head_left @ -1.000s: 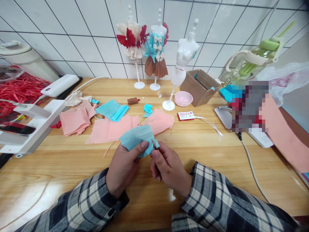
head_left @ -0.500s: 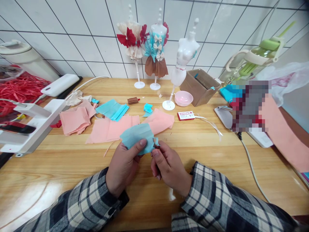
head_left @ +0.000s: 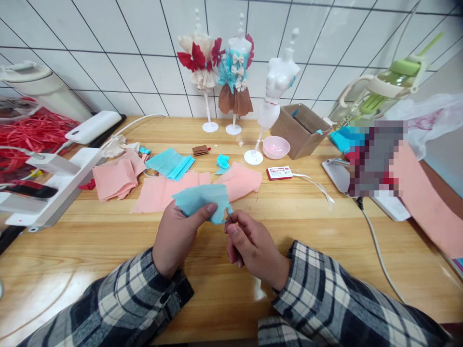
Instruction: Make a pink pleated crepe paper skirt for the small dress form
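My left hand (head_left: 177, 236) is closed on a piece of light blue crepe paper (head_left: 200, 197), thumb on top and fingers underneath. The paper's lower right edge is jagged. At that edge my right hand (head_left: 249, 241) is pinched around a thin dark piece (head_left: 228, 216), its tip against the paper; the rest of it is hidden in the fingers. Just behind my hands lie a pink crepe paper sheet (head_left: 159, 193) and another pink piece (head_left: 246, 180). Farther back are folded blue paper (head_left: 170, 164) and a small blue scrap (head_left: 223, 161).
Three white dress-form stands (head_left: 253, 157) are at the back, two dressed in paper. Beside them are a pink bowl (head_left: 276, 147) and a cardboard box (head_left: 302, 130). A red-and-white packet (head_left: 279, 173) lies right of centre. A power strip (head_left: 61, 185) is left; a cable (head_left: 376, 246) runs down the right.
My left hand has shifted left and slightly away from me with the blue paper. My right hand stays almost in place at the paper's jagged edge.
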`<state>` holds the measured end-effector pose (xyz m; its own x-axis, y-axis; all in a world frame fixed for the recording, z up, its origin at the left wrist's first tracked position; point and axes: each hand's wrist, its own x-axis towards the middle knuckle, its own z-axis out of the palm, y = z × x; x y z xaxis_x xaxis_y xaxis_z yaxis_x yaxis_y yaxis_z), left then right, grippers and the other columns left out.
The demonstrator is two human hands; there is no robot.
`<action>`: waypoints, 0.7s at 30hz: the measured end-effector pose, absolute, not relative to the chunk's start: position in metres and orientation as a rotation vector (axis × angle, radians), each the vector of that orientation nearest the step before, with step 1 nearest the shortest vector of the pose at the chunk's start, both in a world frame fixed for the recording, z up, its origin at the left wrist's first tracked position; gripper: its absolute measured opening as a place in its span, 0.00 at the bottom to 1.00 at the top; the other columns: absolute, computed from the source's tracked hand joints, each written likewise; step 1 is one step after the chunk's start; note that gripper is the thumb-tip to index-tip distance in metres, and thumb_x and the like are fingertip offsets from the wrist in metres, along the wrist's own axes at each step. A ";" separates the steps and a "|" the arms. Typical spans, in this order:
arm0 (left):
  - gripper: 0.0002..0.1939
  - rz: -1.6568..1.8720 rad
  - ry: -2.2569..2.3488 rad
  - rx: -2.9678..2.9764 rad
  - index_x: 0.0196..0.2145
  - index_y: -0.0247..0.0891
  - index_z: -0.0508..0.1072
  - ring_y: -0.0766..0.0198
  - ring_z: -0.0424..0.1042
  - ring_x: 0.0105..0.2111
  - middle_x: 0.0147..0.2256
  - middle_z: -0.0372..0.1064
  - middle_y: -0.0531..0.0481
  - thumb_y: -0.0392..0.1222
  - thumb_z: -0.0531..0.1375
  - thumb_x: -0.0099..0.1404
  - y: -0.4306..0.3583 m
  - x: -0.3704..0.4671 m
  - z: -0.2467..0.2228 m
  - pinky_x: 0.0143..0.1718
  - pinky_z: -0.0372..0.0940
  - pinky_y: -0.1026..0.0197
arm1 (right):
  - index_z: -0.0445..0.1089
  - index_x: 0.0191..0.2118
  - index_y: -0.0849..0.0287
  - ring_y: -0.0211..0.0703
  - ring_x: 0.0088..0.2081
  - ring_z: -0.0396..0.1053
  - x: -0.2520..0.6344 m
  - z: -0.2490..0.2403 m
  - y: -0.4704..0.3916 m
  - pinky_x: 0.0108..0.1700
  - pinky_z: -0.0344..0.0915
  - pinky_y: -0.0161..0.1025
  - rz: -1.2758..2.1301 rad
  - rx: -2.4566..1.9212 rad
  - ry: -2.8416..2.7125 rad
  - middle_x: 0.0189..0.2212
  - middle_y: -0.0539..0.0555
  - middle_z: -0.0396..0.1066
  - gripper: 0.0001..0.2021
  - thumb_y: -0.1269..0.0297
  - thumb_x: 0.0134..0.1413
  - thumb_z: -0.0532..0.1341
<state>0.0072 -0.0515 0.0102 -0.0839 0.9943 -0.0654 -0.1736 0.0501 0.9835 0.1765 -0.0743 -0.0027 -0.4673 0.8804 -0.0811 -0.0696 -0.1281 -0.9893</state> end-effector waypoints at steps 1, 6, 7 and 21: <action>0.09 1.300 1.188 1.024 0.34 0.38 0.76 0.66 0.72 0.31 0.31 0.76 0.54 0.41 0.69 0.56 -0.052 0.006 0.010 0.37 0.67 0.65 | 0.61 0.39 0.57 0.30 0.14 0.56 0.177 -0.003 -0.074 0.17 0.52 0.26 1.685 -0.948 -1.425 0.16 0.43 0.63 0.16 0.48 0.65 0.51; 0.12 1.239 1.345 1.147 0.34 0.37 0.74 0.64 0.72 0.30 0.31 0.75 0.53 0.44 0.69 0.55 -0.052 0.004 0.016 0.35 0.67 0.64 | 0.61 0.40 0.58 0.30 0.14 0.56 0.177 -0.003 -0.072 0.17 0.52 0.26 1.700 -0.952 -1.430 0.15 0.43 0.63 0.17 0.48 0.64 0.51; 0.13 1.233 1.380 1.170 0.34 0.37 0.73 0.64 0.72 0.30 0.30 0.74 0.53 0.45 0.69 0.54 -0.051 0.004 0.017 0.34 0.67 0.64 | 0.61 0.39 0.58 0.30 0.14 0.56 0.177 -0.002 -0.072 0.17 0.52 0.26 1.705 -0.951 -1.435 0.15 0.43 0.63 0.17 0.48 0.64 0.51; 0.21 1.188 1.396 1.244 0.42 0.40 0.71 0.68 0.68 0.28 0.33 0.71 0.56 0.45 0.71 0.52 -0.050 -0.002 0.022 0.28 0.65 0.68 | 0.60 0.38 0.57 0.29 0.13 0.54 0.178 -0.001 -0.071 0.16 0.52 0.26 1.760 -0.949 -1.422 0.14 0.42 0.61 0.16 0.49 0.64 0.51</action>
